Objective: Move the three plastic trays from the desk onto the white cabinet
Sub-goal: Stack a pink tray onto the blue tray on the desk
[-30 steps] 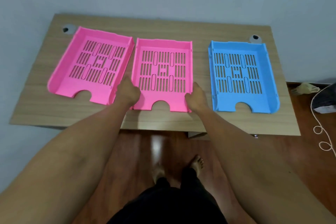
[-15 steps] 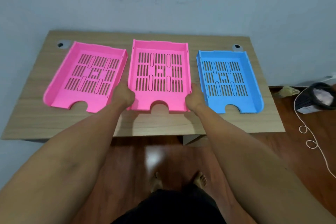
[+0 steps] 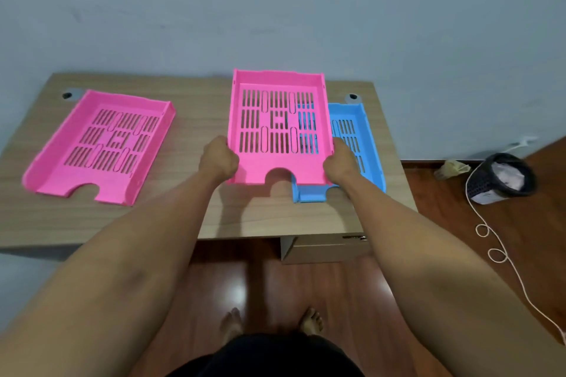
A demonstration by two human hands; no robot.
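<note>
bare desk [image 3: 196, 119] between pink trays — blue tray [image 3: 364, 138] crowds right

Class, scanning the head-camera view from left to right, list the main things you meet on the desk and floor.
Pink slotted plastic tray lying on the desk → left hand → lifted pink slotted plastic tray → black mesh wastebasket on the floor.

Blue-grey wall [image 3: 275, 3], glossy wooden floor [image 3: 306, 285]

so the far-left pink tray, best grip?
Take the left pink tray by its two long side walls near the notched front edge, one hand per side, from the desk's near edge. It lies flat and angled, open front toward the person, sides clear.
</note>
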